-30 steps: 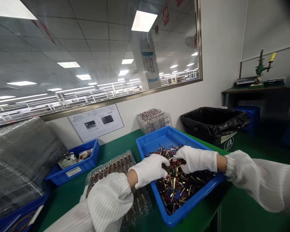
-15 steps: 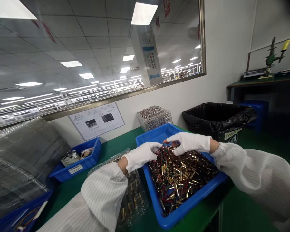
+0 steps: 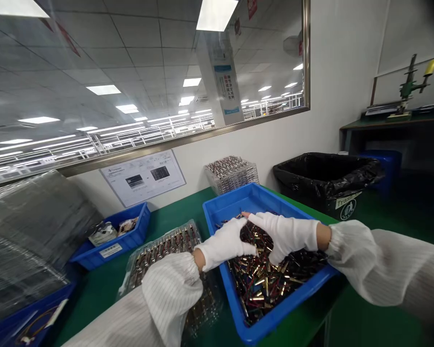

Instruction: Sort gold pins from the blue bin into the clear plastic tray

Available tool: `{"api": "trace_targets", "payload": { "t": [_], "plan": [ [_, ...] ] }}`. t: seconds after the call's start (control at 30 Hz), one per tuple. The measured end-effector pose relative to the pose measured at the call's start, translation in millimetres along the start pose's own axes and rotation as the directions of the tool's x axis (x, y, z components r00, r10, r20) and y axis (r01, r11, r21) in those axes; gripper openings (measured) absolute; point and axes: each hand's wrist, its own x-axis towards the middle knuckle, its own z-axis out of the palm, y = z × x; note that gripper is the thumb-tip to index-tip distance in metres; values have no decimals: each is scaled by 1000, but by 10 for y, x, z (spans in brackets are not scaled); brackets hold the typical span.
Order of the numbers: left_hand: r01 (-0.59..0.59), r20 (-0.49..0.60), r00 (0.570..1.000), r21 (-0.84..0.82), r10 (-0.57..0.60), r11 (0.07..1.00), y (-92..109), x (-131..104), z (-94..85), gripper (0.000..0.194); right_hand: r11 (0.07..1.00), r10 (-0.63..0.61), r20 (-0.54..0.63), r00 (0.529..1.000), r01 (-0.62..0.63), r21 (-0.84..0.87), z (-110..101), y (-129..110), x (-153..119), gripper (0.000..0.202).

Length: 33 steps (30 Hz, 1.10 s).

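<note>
A large blue bin (image 3: pixel 235 315) holds a heap of small metal pin-like parts (image 3: pixel 262 279), gold-coloured with some red and green. Both my hands wear white gloves and rest at this heap. My left hand (image 3: pixel 227 244) reaches over the bin's left rim, fingers and thumb spread apart in a curve. From the right comes my right hand (image 3: pixel 285 234), its fingers stretched out and its thumb pointing down into the parts. The fingertips of both hands come close together. I see nothing gripped in either. Left of the bin lies a clear plastic tray (image 3: pixel 166 243) with rows of similar parts, partly behind my left sleeve.
Stacked filled trays (image 3: pixel 231 176) stand behind the bin against the wall. A black-lined trash bin (image 3: pixel 321 180) is at the right. Leftward are a smaller blue box (image 3: pixel 126 241) with bagged items and a pile of clear trays (image 3: pixel 25 231) on the green table (image 3: pixel 104 284).
Both hands have moved down and nearer the bin's front, with their fingertips now closer together. Bare bin floor shows at the back, and more of the clear tray is visible.
</note>
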Motion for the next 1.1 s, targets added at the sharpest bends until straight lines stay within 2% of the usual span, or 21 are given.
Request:
{"api": "trace_targets", "payload": {
  "t": [0.1,0.17,0.23,0.33,0.4,0.5,0.57,0.67,0.77,0.83,0.87,0.93,1.0,1.1],
  "plan": [
    [-41,-86,996,-85,33,996,-43,114,48,28,995,102,-117,988,-102,2,38,-59,82,78],
    [-41,-119,992,-89,30,995,-44,172,37,20,985,148,-170,974,-129,117,11,-35,120,59],
    [-48,-199,979,-84,30,995,-3,203,-8,15,947,145,-185,972,-82,311,-48,2,139,51],
    [-41,-303,953,-113,5,993,102,223,-91,12,826,108,-174,979,9,563,-134,38,146,47],
    [-16,-243,969,-213,-37,977,143,236,-121,15,818,82,-157,984,24,575,-162,50,145,44],
    [55,-60,994,-464,-94,884,86,242,-123,20,861,90,-112,990,-21,508,-185,75,115,45],
    [116,-32,987,-529,-156,840,-15,216,-126,27,864,116,-70,991,-66,500,-223,104,60,47],
    [174,-51,973,-470,-223,865,-141,103,-150,38,880,173,0,985,-155,449,-297,145,-38,64],
    [135,-2,990,-313,-143,940,-114,-49,-124,52,920,221,77,972,-234,314,-279,147,-57,96],
    [105,23,994,-196,-103,975,-24,-113,-48,60,945,233,53,971,-239,224,-202,119,-10,99],
    [110,23,994,-166,-107,980,24,-125,-2,56,956,227,18,974,-226,189,-159,99,22,89],
    [120,-3,993,-142,-122,982,96,-117,66,40,968,207,-33,978,-199,152,-101,56,78,51],
    [105,-54,992,-115,-112,988,122,-87,63,28,963,194,-34,981,-183,198,-109,16,96,23],
    [42,-128,990,-88,-54,995,90,-47,-63,26,920,175,-52,983,-144,365,-217,-38,57,18]
  ]
}}
